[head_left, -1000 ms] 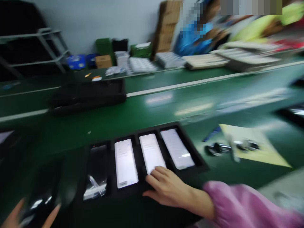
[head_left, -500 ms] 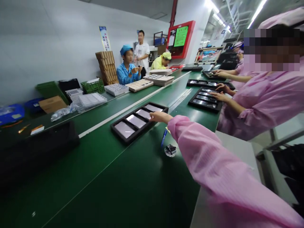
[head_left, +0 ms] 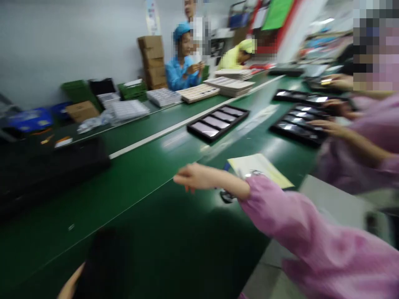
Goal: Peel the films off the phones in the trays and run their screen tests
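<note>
My right hand (head_left: 195,176) reaches in a pink sleeve over the green work surface (head_left: 174,216), fingers stretched to the left and holding nothing. Just past it, a black tray (head_left: 218,122) with several pale flat rectangular panels lies apart from the hand. At the lower left, part of my left hand (head_left: 72,283) shows along the edge of a black tray (head_left: 101,261), which is dim and cut off by the frame. Under my right wrist are a small shiny metal item (head_left: 226,196) and a sheet of pale yellow paper (head_left: 264,168).
A large black tray stack (head_left: 52,174) stands at left. On the right, a co-worker's hands (head_left: 333,126) rest on another black tray (head_left: 299,124). Across the line are white trays (head_left: 129,110), stacked pale trays (head_left: 233,85), cardboard boxes (head_left: 152,62) and a person in blue (head_left: 181,68).
My right hand has left the tray of panels and drawn back toward me. That tray sits farther off. My left hand with a black tray has come into view, and the paper is uncovered.
</note>
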The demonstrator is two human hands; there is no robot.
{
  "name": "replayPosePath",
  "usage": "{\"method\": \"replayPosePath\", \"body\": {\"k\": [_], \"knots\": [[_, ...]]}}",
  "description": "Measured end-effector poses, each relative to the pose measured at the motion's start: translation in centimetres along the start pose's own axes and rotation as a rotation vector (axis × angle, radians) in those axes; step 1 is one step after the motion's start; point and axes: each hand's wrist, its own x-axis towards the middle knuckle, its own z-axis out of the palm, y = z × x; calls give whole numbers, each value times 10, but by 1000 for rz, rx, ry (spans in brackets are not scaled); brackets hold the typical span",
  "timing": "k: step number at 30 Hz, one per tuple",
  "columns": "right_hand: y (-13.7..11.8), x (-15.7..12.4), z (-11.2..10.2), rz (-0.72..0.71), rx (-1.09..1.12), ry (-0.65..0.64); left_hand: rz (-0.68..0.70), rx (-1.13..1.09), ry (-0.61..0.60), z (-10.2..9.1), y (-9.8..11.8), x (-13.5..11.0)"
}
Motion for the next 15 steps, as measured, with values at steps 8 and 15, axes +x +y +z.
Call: {"method": "replayPosePath", "body": {"k": [8,15], "knots": [[74,-3,187,-2,636,-347,220,-755,-330,32,42,-15],[83,-13,194,236,834,-340,51,-1136,-539,48,23,-41]]}}
